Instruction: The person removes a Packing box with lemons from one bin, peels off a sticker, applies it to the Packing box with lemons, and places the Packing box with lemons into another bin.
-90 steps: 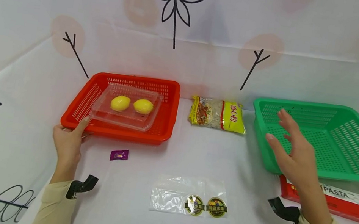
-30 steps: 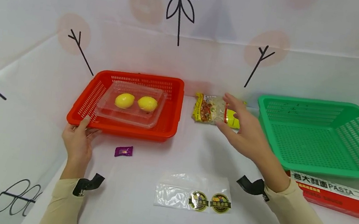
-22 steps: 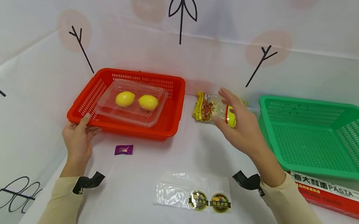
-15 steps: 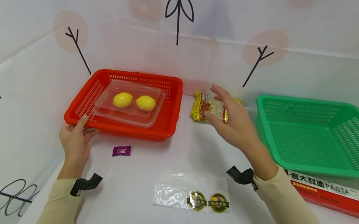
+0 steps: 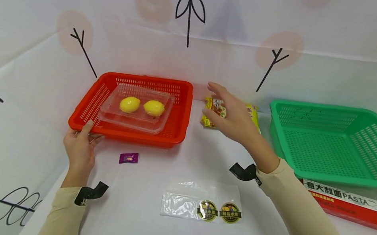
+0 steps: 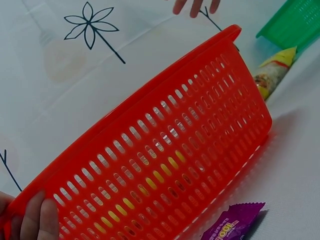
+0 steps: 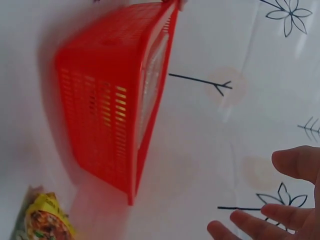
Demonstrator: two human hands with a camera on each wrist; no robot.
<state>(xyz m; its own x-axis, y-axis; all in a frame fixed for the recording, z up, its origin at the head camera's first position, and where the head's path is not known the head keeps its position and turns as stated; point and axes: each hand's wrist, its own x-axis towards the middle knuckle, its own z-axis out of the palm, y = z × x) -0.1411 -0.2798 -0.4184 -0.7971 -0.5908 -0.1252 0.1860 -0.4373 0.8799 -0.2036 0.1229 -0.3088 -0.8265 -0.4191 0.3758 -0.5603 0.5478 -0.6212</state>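
My left hand (image 5: 79, 151) grips the near left corner of the red plastic basket (image 5: 142, 136), thumb over the rim and fingers beneath it. In the left wrist view its fingertips (image 6: 47, 217) press on the slotted basket wall. Inside the basket lies a clear plastic box (image 5: 144, 124) with two lemons (image 5: 154, 108) showing. My right hand (image 5: 233, 118) hovers with fingers spread, right of the basket and in front of a yellow noodle packet (image 5: 254, 112), partly hiding it. It holds nothing and does not touch the basket in the right wrist view.
A purple wrapped candy (image 5: 129, 157) lies before the red basket. Nearer, a clear plastic bag (image 5: 179, 206) with two round labels lies flat. On the right stands a green basket (image 5: 310, 175), with a red and white pasta box (image 5: 353, 207) along its front. A patterned white cloth hangs behind.
My right hand has moved left from over the green basket to in front of the noodle packet, towards the red basket. My left hand keeps its hold on the red basket's corner.
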